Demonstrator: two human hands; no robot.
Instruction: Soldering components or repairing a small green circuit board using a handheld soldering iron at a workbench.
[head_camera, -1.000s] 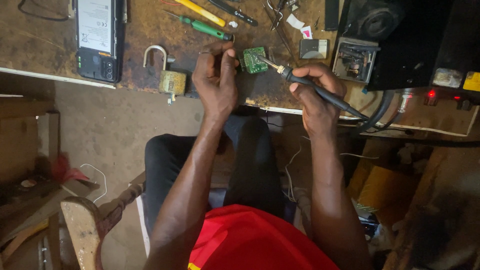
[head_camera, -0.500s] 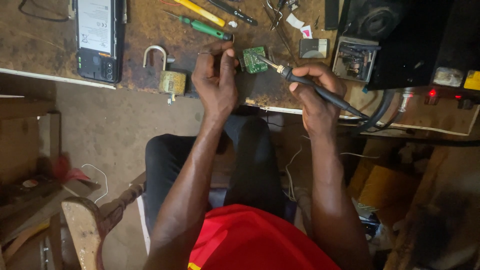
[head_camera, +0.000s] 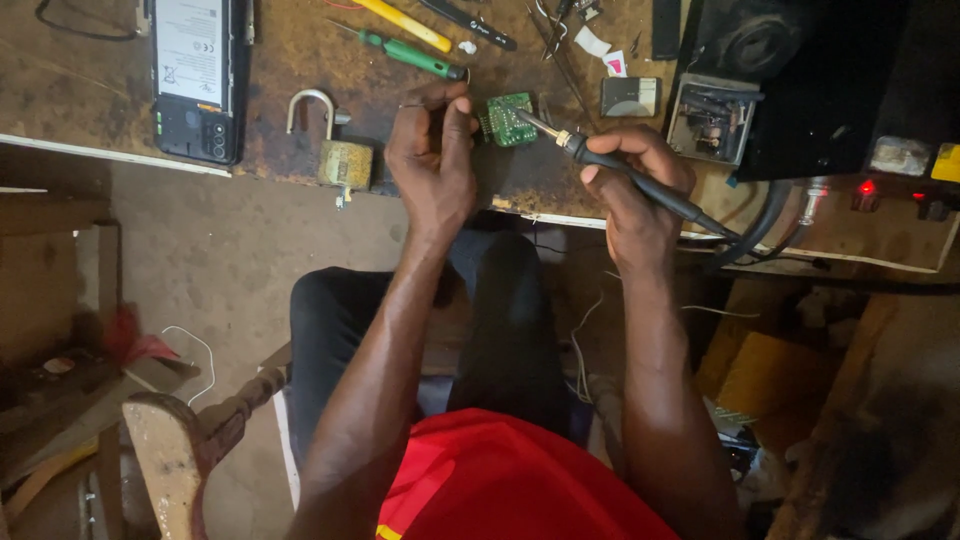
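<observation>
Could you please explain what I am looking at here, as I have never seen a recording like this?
There is no machine: a camera worn on a person's head looks down at their own bare hands over a worn workbench. The left hand is closed beside a small green circuit board. The right hand grips a soldering iron, its tip at the board. Also on the bench are an opened phone, a padlock and a green screwdriver.

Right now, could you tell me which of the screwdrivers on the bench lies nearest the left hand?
The green screwdriver: its dark tip ends just above the left hand. The yellow screwdriver lies farther up the bench, beyond the green one.
</observation>
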